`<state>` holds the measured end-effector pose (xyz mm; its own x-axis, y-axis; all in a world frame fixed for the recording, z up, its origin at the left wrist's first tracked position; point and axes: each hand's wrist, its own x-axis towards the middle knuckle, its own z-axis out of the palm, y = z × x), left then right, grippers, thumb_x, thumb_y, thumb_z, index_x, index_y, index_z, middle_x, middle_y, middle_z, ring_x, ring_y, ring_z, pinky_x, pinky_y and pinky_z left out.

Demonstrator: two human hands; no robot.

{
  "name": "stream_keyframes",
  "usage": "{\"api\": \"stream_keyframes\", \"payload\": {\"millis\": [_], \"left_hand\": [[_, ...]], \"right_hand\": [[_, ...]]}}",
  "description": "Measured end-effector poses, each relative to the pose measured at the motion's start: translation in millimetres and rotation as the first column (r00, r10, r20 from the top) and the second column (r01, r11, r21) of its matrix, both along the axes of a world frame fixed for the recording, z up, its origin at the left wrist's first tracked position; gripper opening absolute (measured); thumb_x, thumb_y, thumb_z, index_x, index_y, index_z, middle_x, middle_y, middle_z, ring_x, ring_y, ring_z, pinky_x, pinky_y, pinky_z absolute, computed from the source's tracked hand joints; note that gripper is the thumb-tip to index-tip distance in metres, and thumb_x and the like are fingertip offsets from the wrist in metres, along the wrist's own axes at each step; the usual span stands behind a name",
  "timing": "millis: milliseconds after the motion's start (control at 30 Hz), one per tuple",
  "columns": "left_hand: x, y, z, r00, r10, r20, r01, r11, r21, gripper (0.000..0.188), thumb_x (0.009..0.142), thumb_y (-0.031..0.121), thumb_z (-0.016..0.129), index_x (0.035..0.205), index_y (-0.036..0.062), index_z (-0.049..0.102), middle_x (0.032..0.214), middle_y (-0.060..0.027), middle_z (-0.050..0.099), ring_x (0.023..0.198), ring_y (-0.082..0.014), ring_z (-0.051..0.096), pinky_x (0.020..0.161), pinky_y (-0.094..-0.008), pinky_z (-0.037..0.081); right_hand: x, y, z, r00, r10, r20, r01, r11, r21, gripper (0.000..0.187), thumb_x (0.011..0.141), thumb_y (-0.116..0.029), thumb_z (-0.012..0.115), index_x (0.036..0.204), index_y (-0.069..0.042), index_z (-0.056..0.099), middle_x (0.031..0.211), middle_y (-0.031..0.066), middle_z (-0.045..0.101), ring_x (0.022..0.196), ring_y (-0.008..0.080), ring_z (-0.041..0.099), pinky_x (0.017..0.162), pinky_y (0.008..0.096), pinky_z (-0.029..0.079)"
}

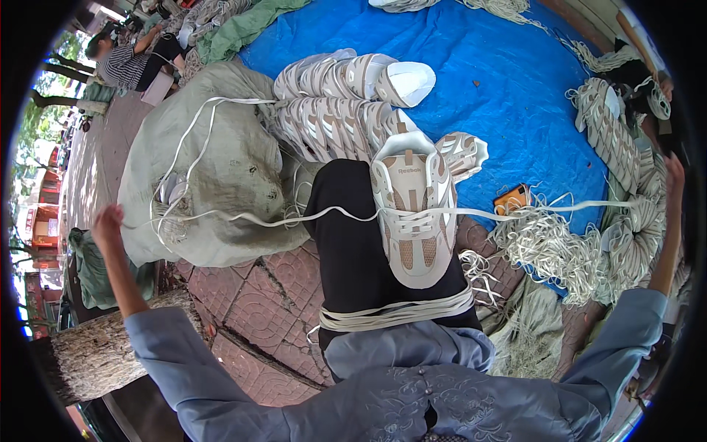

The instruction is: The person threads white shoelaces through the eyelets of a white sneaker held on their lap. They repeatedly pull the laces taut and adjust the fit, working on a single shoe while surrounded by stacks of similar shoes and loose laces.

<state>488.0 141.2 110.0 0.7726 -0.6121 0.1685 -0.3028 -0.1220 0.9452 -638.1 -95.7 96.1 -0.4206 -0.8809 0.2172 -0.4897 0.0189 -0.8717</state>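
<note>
A white and beige shoe upper (pixel 414 250) lies on my black-trousered leg, toe toward me, with a white shoelace (pixel 317 214) threaded across its lower eyelets. The lace stretches out to both sides in a long, slightly wavy line. Far out at the left, my left hand (pixel 109 219) is closed on one end of it. My right hand (pixel 674 173) is raised far out at the right rim, fingers closed and small in the picture; the taut other end runs toward it, though the grip itself is hard to see. A bundle of laces (pixel 398 315) is tied round my thighs.
Stacked shoe uppers (pixel 331 125) lie on a blue tarp (pixel 508 88) beyond my knees. A bulging sack (pixel 213 155) stands left. To the right are a heap of loose laces (pixel 549 250), an orange-cased phone (pixel 512 199) and more uppers (pixel 611 136). Another person (pixel 129 66) sits far left.
</note>
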Motion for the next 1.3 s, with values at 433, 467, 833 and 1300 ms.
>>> {"api": "stream_keyframes", "payload": {"millis": [433,467,833,1300], "left_hand": [[-489.2,-84.9,-140.9,0.487,-0.678,0.551,0.652,0.702,0.287,0.009,0.069,-0.001,0.058,0.073,0.0037,0.052,0.065,-0.0085,0.054,0.061,-0.0257,0.054,0.052,-0.0349,0.044],[-489.7,-82.1,-144.2,0.517,-0.678,0.523,0.647,0.709,0.279,0.008,0.069,-0.001,0.058,0.074,0.0038,0.053,0.065,-0.009,0.054,0.06,-0.0259,0.054,0.052,-0.0345,0.044],[-489.3,-58.3,-157.6,0.533,-0.66,0.529,0.61,0.733,0.3,0.011,0.068,-0.002,0.059,0.077,0.0032,0.057,0.065,-0.0089,0.056,0.059,-0.0245,0.056,0.05,-0.0327,0.045],[-500.5,-66.9,-155.2,-0.177,-0.603,0.778,0.423,0.667,0.614,0.027,0.063,0.012,0.056,0.087,-0.0008,0.055,0.063,-0.004,0.047,0.054,-0.0141,0.046,0.047,-0.0245,0.038]], "right_hand": [[476.1,96.6,-117.0,0.477,0.76,0.44,-0.865,0.318,0.388,0.005,0.07,0.001,0.06,0.075,0.0,0.06,0.067,0.0028,0.059,0.05,0.0082,0.053,0.046,0.022,0.041],[475.9,94.9,-116.3,0.451,0.722,0.525,-0.882,0.271,0.386,0.005,0.07,-0.001,0.061,0.075,0.001,0.06,0.061,0.0032,0.057,0.046,0.0073,0.051,0.041,0.0198,0.037],[473.7,91.1,-125.8,0.389,0.481,0.785,-0.921,0.178,0.347,0.008,0.069,-0.002,0.06,0.076,0.002,0.062,0.056,0.0046,0.055,0.042,0.006,0.048,0.034,0.0172,0.027],[446.9,115.8,-134.3,0.439,0.545,0.714,-0.895,0.331,0.298,0.008,0.068,-0.001,0.062,0.074,0.001,0.064,0.065,0.0056,0.059,0.049,0.0091,0.052,0.041,0.0193,0.035]]}}
